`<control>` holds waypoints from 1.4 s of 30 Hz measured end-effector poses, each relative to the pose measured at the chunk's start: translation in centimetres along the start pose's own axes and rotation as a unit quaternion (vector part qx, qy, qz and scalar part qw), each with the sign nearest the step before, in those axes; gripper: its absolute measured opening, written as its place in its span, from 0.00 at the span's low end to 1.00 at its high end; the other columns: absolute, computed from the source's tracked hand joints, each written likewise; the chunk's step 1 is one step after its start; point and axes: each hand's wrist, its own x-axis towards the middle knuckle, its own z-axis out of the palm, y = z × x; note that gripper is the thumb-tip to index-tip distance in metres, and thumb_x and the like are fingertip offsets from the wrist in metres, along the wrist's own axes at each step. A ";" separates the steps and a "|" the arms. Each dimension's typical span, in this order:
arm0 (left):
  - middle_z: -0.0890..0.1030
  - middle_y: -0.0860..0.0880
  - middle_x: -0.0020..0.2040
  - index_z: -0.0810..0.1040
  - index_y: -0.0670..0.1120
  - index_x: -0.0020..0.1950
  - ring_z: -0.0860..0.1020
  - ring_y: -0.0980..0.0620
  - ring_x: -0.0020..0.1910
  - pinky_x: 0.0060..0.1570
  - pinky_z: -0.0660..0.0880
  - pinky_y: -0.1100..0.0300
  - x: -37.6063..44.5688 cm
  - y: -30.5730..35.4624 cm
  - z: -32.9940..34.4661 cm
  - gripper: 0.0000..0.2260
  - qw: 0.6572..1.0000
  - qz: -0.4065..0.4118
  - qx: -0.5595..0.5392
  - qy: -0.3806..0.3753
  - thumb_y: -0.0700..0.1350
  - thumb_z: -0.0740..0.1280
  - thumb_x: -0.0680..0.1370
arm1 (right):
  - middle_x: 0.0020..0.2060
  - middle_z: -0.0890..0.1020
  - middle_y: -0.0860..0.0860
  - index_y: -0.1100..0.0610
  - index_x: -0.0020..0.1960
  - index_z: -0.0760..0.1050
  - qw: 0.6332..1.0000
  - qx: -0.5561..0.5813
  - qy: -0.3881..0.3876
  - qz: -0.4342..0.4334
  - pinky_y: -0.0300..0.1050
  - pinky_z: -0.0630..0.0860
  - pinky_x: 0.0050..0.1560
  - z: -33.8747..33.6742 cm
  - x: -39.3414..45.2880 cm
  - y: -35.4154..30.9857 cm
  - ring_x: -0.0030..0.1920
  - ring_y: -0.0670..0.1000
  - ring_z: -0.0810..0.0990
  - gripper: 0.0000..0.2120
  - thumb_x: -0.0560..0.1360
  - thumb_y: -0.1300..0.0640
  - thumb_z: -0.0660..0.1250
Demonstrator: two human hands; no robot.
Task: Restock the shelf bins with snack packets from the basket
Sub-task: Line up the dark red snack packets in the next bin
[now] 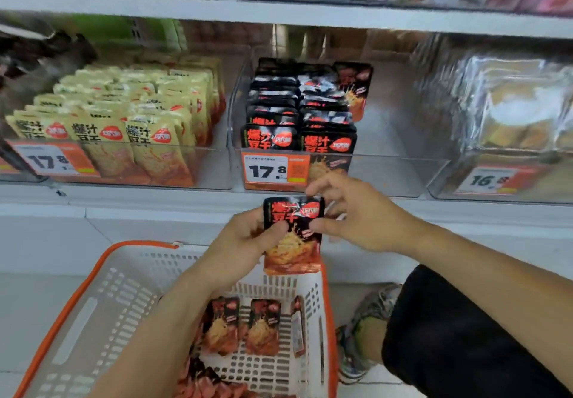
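1. Left hand [245, 242]: raised above the basket, thumb laid across the front of a black snack packet [293, 236], fingers curled behind its left edge; the packet is gripped.
2. Right hand [350, 214]: fingertips and thumb are pinched on the upper right corner and right edge of the same packet.
3. Black snack packet: held upright between both hands, printed face toward the camera, in front of the shelf edge and just below the middle bin; its lower end is seen over the far rim of the basket.
4. Basket [93, 314]: white slotted plastic with an orange rim, set low in front of the shelf. Further black packets [242, 326] are stood against its far wall, and more are lying at the bottom.
5. Middle bin [387, 162]: clear plastic, on the shelf directly above the hands. Two rows of matching black packets [297, 112] are filed upright at its left; the right part is unfilled. A price label [273, 171] reading 17.8 is fixed to the front.
6. Left bin [214, 168]: clear, filled with yellow packets [124, 118], labelled 17.8.
7. Right bin [443, 174]: clear, holding silvery wrapped goods [511, 103], blurred, labelled 16.8.
8. Shoe [362, 335]: seen on the floor to the right of the basket.
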 end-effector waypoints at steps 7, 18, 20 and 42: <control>0.76 0.50 0.61 0.74 0.46 0.64 0.74 0.55 0.62 0.62 0.68 0.70 2.3 5.6 1.2 0.15 0.900 0.270 0.174 0.294 0.42 0.71 0.78 | 0.43 0.81 0.45 0.49 0.48 0.71 0.964 -0.053 0.221 -0.137 0.39 0.76 0.38 -9.0 -0.7 -3.6 0.41 0.47 0.82 0.13 0.74 0.62 0.73; 0.64 0.47 0.78 0.57 0.44 0.80 0.63 0.48 0.75 0.73 0.65 0.49 6.0 3.6 -2.2 0.40 0.886 0.181 0.292 0.312 0.49 0.74 0.74 | 0.43 0.79 0.59 0.57 0.59 0.68 0.952 0.036 0.292 0.086 0.56 0.83 0.35 -14.7 3.7 0.3 0.40 0.60 0.81 0.17 0.76 0.67 0.70; 0.65 0.47 0.77 0.57 0.43 0.80 0.63 0.49 0.75 0.73 0.64 0.50 6.3 3.4 -2.3 0.40 0.886 0.184 0.291 0.311 0.49 0.75 0.74 | 0.40 0.79 0.56 0.60 0.57 0.71 0.945 0.096 0.282 0.133 0.49 0.83 0.31 -14.8 4.4 0.6 0.36 0.55 0.81 0.12 0.77 0.70 0.68; 0.67 0.44 0.76 0.59 0.42 0.79 0.64 0.47 0.72 0.68 0.63 0.52 6.9 2.6 -2.2 0.39 0.859 0.211 0.326 0.334 0.55 0.69 0.73 | 0.53 0.82 0.66 0.69 0.53 0.79 0.862 -0.207 0.416 0.203 0.52 0.76 0.57 -14.7 16.3 5.6 0.57 0.64 0.80 0.11 0.79 0.61 0.65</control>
